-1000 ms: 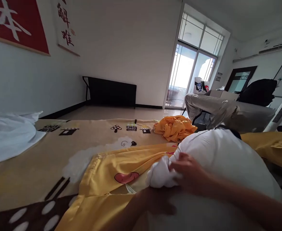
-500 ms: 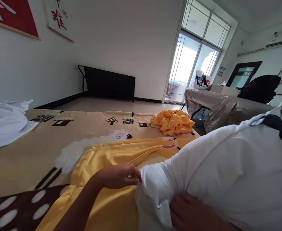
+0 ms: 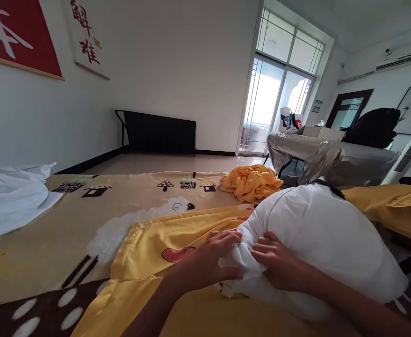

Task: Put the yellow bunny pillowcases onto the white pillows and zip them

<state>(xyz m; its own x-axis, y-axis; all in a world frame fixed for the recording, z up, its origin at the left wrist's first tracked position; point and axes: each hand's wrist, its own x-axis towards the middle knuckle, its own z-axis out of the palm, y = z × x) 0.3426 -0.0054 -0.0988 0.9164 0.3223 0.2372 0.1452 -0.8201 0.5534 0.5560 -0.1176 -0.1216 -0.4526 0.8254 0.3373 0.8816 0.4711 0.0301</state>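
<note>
A plump white pillow (image 3: pixel 317 234) lies at the right, with a dark strap-like piece at its far end. My left hand (image 3: pixel 215 262) is curled round its near left end, thumb below and fingers above. Close beside it, my right hand (image 3: pixel 278 262) has its bent fingers gripping the bunched white fabric. Under both hands spreads a yellow cloth (image 3: pixel 138 252) with a stitched hem and red-pink printed shapes. The pillow hides part of that cloth.
A beige patterned blanket (image 3: pixel 128 192) covers the surface, with a crumpled orange cloth (image 3: pixel 252 182) at its far edge. White fabric (image 3: pixel 12 201) lies left. Beyond stand a black folded panel (image 3: pixel 159 133) and a plastic-covered piece of furniture (image 3: pixel 356 161). More yellow cloth (image 3: pixel 377 206) is at right.
The pillow has dropped lower and swung away from me, its far end lying down. Both hands have moved closer together on its near end, and more yellow cloth shows. The view has shifted slightly.
</note>
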